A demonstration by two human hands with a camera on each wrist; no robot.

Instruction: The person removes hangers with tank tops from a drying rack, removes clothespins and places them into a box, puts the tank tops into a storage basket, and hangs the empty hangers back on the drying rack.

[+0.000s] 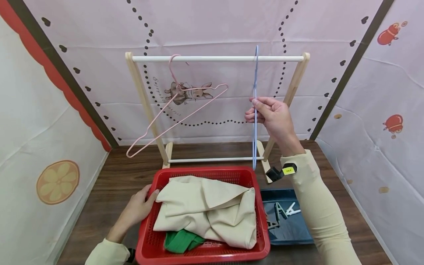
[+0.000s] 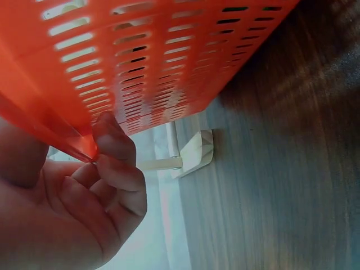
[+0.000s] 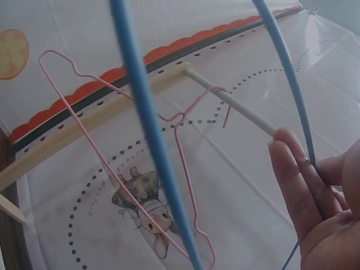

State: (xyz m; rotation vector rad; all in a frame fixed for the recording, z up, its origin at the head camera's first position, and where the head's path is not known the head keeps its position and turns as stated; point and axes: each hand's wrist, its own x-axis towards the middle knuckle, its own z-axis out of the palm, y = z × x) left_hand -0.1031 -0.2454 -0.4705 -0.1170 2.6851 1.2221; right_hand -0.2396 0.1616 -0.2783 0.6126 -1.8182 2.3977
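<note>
A blue hanger [image 1: 255,129] hangs edge-on from the white rail of a small wooden clothes rack [image 1: 215,59]. My right hand [image 1: 273,114] pinches its wire between thumb and fingers, as the right wrist view also shows on the blue wire [image 3: 301,112]. My left hand [image 1: 137,206] holds the left rim of a red basket [image 1: 144,239]; in the left wrist view its thumb and fingers grip the basket's edge [image 2: 84,149]. Inside the basket lie a folded cream cloth [image 1: 205,209] and, partly beneath it, a green cloth [image 1: 182,241]. A pink hanger [image 1: 179,123] hangs at the rail's left.
A dark blue tray [image 1: 288,235] with several clips, among them a white clip [image 1: 293,209], sits right of the basket, partly behind my right sleeve. Printed fabric walls [image 1: 215,29] enclose the brown wooden table [image 1: 99,206] at the back and both sides.
</note>
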